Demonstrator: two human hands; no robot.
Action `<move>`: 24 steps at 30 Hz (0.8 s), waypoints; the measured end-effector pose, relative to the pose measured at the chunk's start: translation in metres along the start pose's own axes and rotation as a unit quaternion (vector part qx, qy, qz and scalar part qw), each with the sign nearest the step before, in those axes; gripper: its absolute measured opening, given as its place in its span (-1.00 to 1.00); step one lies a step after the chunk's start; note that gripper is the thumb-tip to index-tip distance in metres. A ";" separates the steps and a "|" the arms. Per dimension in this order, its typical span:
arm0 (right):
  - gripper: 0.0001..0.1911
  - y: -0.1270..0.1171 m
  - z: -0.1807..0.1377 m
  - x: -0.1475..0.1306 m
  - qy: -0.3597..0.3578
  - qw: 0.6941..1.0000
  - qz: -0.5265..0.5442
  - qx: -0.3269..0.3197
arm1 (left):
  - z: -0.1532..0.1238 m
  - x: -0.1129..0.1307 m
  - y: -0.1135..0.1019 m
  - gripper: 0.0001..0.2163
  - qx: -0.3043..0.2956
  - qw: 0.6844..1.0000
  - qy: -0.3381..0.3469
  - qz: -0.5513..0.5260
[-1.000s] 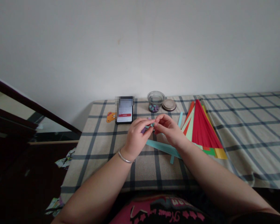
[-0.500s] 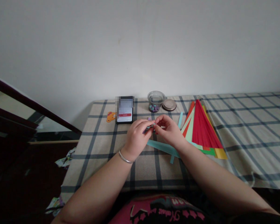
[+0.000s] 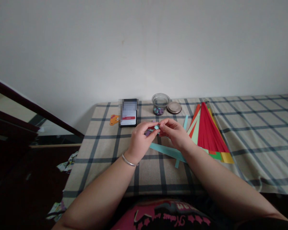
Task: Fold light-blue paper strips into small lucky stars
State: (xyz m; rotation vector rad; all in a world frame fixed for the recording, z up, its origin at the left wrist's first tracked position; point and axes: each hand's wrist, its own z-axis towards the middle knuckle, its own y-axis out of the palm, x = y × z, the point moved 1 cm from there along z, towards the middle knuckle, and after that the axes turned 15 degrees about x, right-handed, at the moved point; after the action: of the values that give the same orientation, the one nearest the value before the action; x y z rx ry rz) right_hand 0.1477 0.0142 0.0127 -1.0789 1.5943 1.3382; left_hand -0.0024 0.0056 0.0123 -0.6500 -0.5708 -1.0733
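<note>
Shirt (image 3: 168,217), black and pink: stars and lettering; the words are too distorted to read with certainty. Phone (image 3: 129,121), propped near the bench's (image 3: 147,175) back left corner: upper screen pixelated; red bar below bears pale writing, too small to read.

Left hand (image 3: 141,137): reaching in from the front edge, back of the hand uppermost, fingers bent, thumb and forefinger pinching; silver bracelet (image 3: 128,160) at the wrist. Right hand (image 3: 174,132): angled in opposite, forefinger arched, thumb and forefinger pinching the same item; fingertips nearly meeting the left's.

Small pale blue piece (image 3: 156,127): between both sets of fingertips, above the bench, midway between front and back edges; flat-faced, short, partly covered by fingers. Purple piece (image 3: 147,133): just beside the left fingers.

Blue strips (image 3: 166,151): lying nearer the front edge, partly under the right forearm. Red strips (image 3: 210,134): fanned, right of the hands. Clear tub (image 3: 160,101), small purple and blue pieces inside: by the back edge, round lid (image 3: 174,107) beside it.
</note>
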 end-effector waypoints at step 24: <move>-0.62 -0.004 0.005 0.002 -0.110 0.989 -0.087 0.039 | 0.001 0.001 -0.001 -0.85 0.001 1.000 0.023 0.008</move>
State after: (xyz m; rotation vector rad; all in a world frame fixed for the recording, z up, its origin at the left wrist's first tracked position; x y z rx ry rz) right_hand 0.1509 0.0185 0.0086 -0.9636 1.3487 1.2233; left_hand -0.0030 0.0054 0.0139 -0.6253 -0.5252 -1.0691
